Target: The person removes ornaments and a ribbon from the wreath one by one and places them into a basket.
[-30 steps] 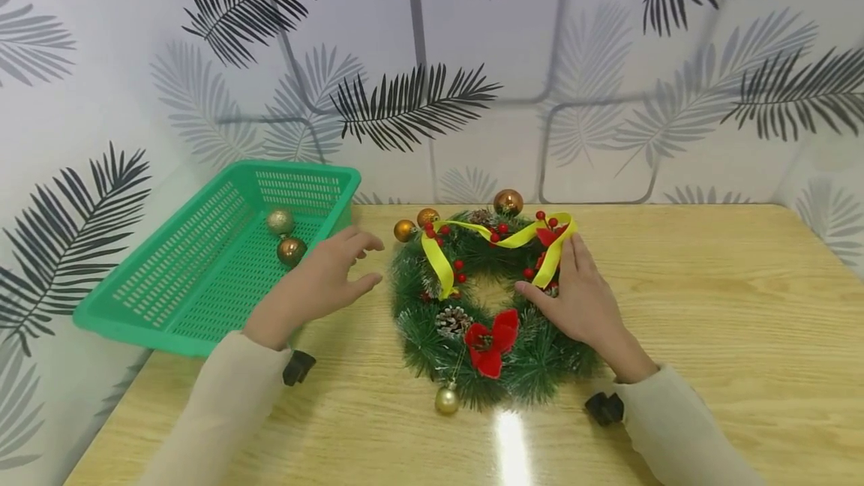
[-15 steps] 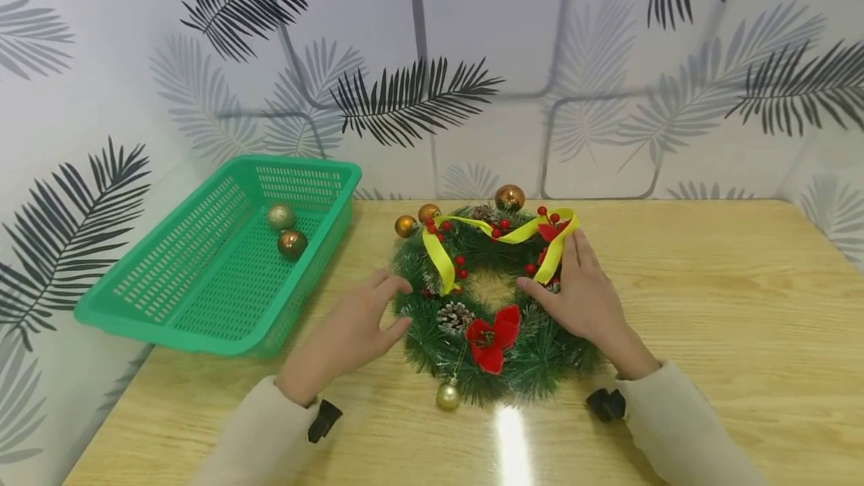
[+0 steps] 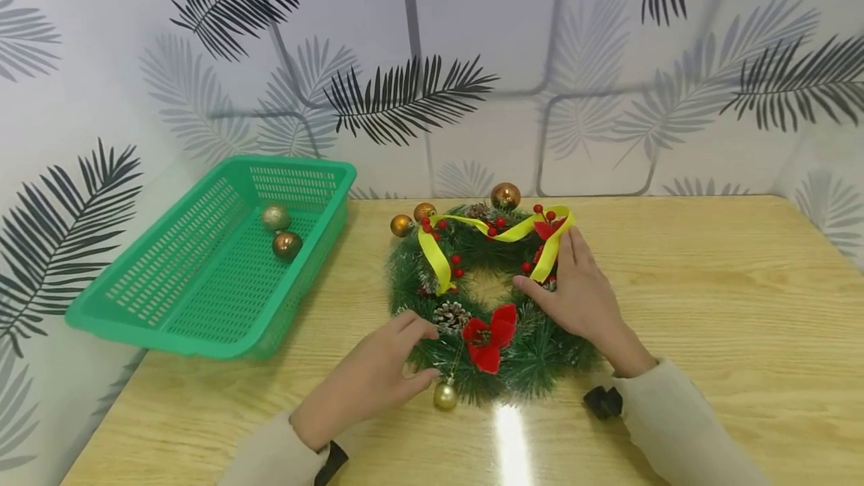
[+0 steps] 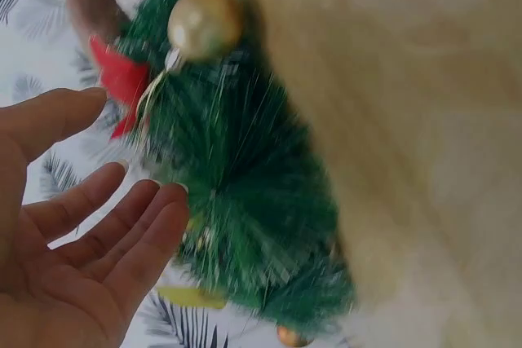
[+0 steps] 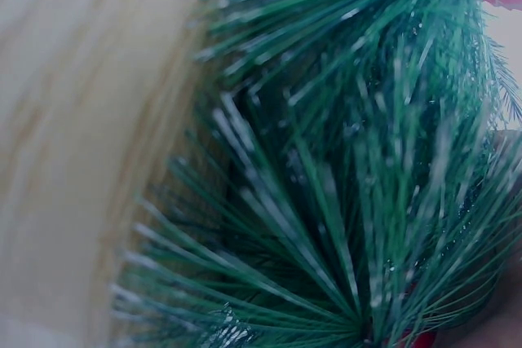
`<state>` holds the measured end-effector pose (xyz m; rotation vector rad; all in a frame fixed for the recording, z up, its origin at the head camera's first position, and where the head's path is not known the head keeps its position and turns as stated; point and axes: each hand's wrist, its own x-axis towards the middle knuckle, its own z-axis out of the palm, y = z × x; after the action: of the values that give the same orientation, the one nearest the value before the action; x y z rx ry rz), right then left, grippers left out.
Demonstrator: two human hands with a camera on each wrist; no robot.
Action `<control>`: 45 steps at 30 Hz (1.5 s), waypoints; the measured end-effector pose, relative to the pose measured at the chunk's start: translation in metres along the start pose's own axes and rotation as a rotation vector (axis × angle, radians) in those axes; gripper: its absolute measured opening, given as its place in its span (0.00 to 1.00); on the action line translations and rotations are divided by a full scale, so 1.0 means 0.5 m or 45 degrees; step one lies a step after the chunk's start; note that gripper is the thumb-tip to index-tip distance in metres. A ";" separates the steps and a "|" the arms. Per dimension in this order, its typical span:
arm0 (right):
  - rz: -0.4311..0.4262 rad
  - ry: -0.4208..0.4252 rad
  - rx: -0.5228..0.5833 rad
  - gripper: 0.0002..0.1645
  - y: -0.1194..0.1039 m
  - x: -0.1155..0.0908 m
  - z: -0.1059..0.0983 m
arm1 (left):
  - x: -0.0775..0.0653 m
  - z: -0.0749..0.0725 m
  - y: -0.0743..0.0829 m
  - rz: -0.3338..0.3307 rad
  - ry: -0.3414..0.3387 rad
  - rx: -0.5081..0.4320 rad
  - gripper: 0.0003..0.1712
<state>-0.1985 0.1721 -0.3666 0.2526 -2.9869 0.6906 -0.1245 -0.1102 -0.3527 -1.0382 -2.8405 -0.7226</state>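
A green wreath (image 3: 533,362) lies on the table, trimmed with a yellow ribbon (image 3: 520,231), red berries, a pine cone (image 3: 451,316) and a red flower (image 3: 490,338). From its near edge a small gold bauble (image 3: 445,395) hangs by a string. My left hand (image 3: 378,366) hovers at the near-left side beside that bauble, fingers loosely bent, holding nothing. In the left wrist view its fingers (image 4: 122,242) appear in front of the greenery. On the wreath's right side rests my right hand (image 3: 577,295), fingers extended, thumb toward the centre hole.
A green basket (image 3: 270,340) at the left holds a pale gold bauble (image 3: 275,217) and a copper one (image 3: 287,245). More orange-brown baubles (image 3: 505,196) sit along the wreath's far edge. Behind the wooden table (image 3: 729,306) rises a leaf-patterned wall (image 3: 486,126).
My left hand has moved from near the basket, rightward and toward me, to the wreath's near-left edge by the gold bauble. My right hand stays in place on the wreath.
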 end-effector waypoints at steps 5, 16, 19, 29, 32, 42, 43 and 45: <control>-0.004 0.005 -0.007 0.63 -0.002 -0.002 0.002 | -0.008 0.023 0.010 0.000 -0.055 -0.024 0.20; -0.010 0.002 -0.002 0.64 -0.004 0.002 0.002 | -0.017 0.049 0.027 -0.144 0.048 -0.044 0.19; -0.012 0.000 -0.001 0.64 -0.004 0.002 0.002 | -0.018 0.049 0.029 -0.154 0.070 -0.030 0.19; -0.009 0.001 0.004 0.64 -0.003 0.001 0.002 | -0.025 0.053 0.040 -0.184 0.043 0.013 0.14; -0.006 0.001 0.002 0.64 -0.003 0.000 0.002 | -0.024 0.055 0.045 -0.208 0.021 0.022 0.10; 0.011 -0.017 0.011 0.64 -0.006 0.000 0.001 | -0.016 0.064 0.047 -0.303 -0.007 0.053 0.16; 0.011 -0.017 0.011 0.64 -0.007 0.000 0.001 | -0.014 0.065 0.047 -0.309 -0.008 0.055 0.16; 0.008 -0.014 0.010 0.64 -0.006 0.000 0.000 | -0.012 0.068 0.048 -0.315 -0.007 0.061 0.15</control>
<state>-0.1980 0.1692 -0.3653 0.2487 -2.9975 0.7042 -0.1010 -0.0831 -0.3742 -0.6906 -3.0080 -0.6619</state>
